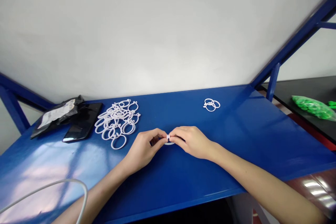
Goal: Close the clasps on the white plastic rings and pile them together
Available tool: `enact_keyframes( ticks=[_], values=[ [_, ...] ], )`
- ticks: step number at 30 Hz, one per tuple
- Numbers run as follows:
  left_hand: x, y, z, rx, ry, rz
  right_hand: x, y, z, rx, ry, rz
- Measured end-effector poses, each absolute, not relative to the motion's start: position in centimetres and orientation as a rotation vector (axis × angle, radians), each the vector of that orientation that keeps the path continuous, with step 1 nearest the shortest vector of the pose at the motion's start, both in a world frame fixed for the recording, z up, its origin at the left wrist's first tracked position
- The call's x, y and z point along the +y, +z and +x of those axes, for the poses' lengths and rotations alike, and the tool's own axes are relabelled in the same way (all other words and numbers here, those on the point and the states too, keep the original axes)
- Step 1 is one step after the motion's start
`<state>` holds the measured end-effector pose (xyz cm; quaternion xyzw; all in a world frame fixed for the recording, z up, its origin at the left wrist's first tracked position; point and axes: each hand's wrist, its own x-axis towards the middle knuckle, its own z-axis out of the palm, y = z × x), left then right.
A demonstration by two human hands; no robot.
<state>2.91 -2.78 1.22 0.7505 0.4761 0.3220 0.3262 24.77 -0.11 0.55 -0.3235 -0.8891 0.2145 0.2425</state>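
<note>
Both hands meet at the middle of the blue table (236,136). My left hand (144,147) and my right hand (191,140) each pinch one side of a white plastic ring (168,139), fingertips pressed together at its top. The ring's lower arc shows just above the tabletop. A pile of several white rings (117,121) lies to the left of my left hand. A small cluster of joined white rings (211,104) lies farther back on the right.
A black phone (82,121) and a black plastic bag (56,113) lie at the far left. A white cable (65,185) curves over the near left corner. Blue frame struts (294,40) rise at both sides. A green bag (312,106) sits on a black table to the right.
</note>
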Motion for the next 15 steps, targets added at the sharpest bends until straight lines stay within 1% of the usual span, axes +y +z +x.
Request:
enact_keyframes(
  ticks=[10, 15],
  values=[
    [-2.98, 0.72, 2.92, 1.196, 0.919, 2.224, -0.27, 0.37, 24.77, -2.484, 0.548, -0.884],
    [-3.27, 0.38, 3.02, 1.143, 1.006, 2.354, -0.72, 0.37, 24.51, -2.534, 0.424, -0.857]
  ],
)
